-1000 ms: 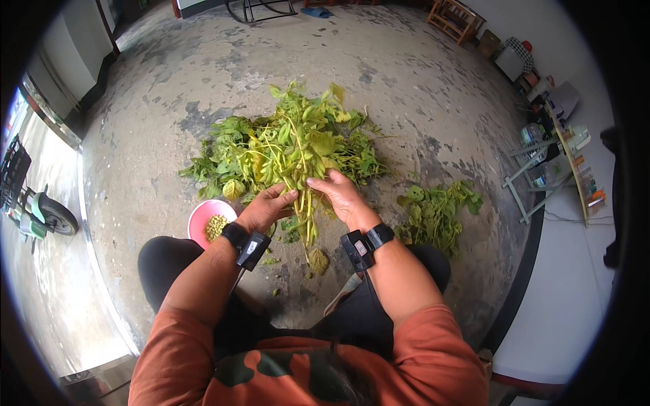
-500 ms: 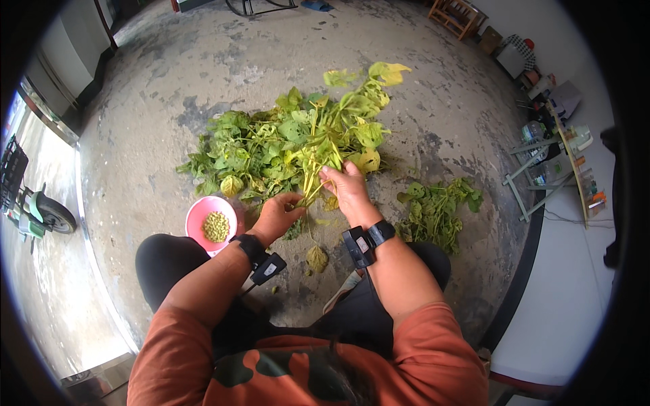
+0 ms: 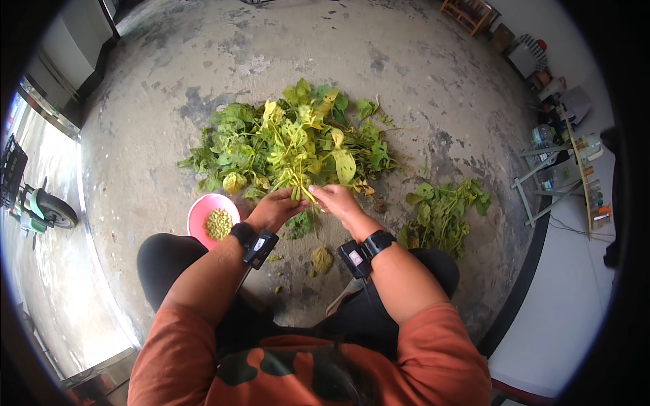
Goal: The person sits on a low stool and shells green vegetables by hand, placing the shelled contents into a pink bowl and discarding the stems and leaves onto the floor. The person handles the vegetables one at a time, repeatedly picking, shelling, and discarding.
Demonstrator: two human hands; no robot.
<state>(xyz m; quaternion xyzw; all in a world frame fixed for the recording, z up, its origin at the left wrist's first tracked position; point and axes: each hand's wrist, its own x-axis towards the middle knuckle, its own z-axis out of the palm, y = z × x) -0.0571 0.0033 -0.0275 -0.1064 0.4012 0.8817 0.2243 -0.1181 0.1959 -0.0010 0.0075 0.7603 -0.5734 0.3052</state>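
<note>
Overhead view of a person working above a bare, patchy grey concrete floor (image 3: 433,88); clock directions are taken from the hands. The left hand (image 3: 273,210) and the right hand (image 3: 338,204) are close together near the middle, both pinching the lower end of a bean plant (image 3: 294,162). Its yellow-green stems, pods and leaves point away toward 12 o'clock, overlapping a leafy pile of plants (image 3: 240,145) on the floor. Whether the held plant touches the pile cannot be told. The pile spreads roughly from 10 to 2 o'clock, mostly green, with some yellowing leaves.

At about 9 o'clock, just beside the left hand, stands a pink bowl (image 3: 196,215) with pale green beans (image 3: 218,225) inside. At 3 o'clock, well apart from the pile, lies a smaller bunch of green plants (image 3: 443,215). A single withered leaf (image 3: 321,258) is at 6 o'clock.

The person wears an orange shirt (image 3: 433,352), with a black strapped device (image 3: 259,249) on each wrist; dark-clothed knees (image 3: 166,264) show at 8 and 4 o'clock.

Farther out, a two-wheeler (image 3: 53,210) is partly visible at 9 o'clock, a desk with folding legs (image 3: 535,186) carries small items near 3, and a wooden chair (image 3: 469,13) is between 1 and 2.
</note>
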